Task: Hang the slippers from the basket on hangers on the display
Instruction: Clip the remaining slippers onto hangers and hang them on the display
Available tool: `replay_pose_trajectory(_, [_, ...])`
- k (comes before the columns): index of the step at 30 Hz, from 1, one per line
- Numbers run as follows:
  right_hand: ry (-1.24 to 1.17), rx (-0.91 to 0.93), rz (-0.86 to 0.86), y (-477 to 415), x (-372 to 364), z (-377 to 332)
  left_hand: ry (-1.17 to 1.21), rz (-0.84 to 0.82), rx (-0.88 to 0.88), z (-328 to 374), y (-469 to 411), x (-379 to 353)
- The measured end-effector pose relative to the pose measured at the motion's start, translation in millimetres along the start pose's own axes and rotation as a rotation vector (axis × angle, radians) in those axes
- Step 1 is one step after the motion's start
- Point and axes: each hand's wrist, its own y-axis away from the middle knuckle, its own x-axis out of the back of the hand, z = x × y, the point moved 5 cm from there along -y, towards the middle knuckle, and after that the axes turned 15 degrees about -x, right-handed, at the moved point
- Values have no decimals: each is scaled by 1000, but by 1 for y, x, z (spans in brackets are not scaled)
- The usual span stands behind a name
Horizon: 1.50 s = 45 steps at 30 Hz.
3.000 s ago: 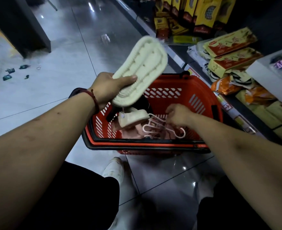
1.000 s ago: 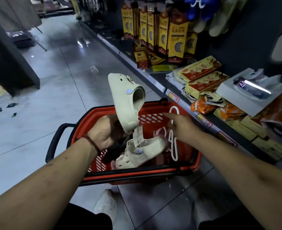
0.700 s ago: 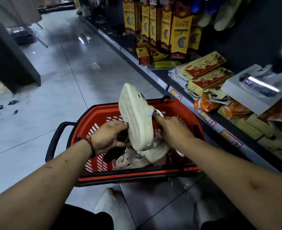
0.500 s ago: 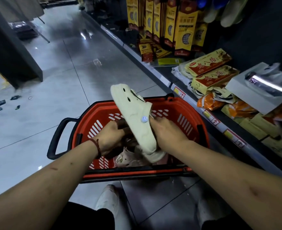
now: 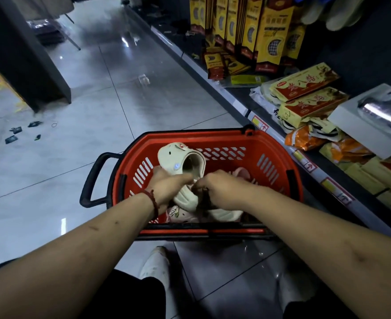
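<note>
The cream slipper point(image 5: 181, 160) is held just above the red basket point(image 5: 279, 155), toe tipped up and away, its opening facing the shelf point(image 5: 236, 97). The left hand point(image 5: 166, 186), a red cord point(image 5: 154, 201) at its wrist, is clamped round the slipper's side. The right hand point(image 5: 222, 189) meets it with curled fingers pinching the heel end. A second cream slipper point(image 5: 223, 214) and a pink slipper point(image 5: 178, 212) lie in the basket underneath. Yellow packets point(image 5: 305, 82) sit on the shelf beside.

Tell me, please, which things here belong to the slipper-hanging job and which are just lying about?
Job: cream slipper, pink slipper, red basket.
Lying about: yellow packets, grey box, floor scraps.
</note>
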Motion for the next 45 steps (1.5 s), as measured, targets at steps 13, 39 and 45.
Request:
replay_pose_trajectory(13, [-184, -33, -85, -15, 17, 63, -81, -22, -120, 14, 1, -11])
replay_pose_trajectory(39, [-642, -293, 406, -1, 49, 121, -142, 26, -169, 16, -11, 5])
replay_pose_trajectory(45, [-769, -323, 541, 7, 52, 112, -127, 134, -187, 21, -14, 10])
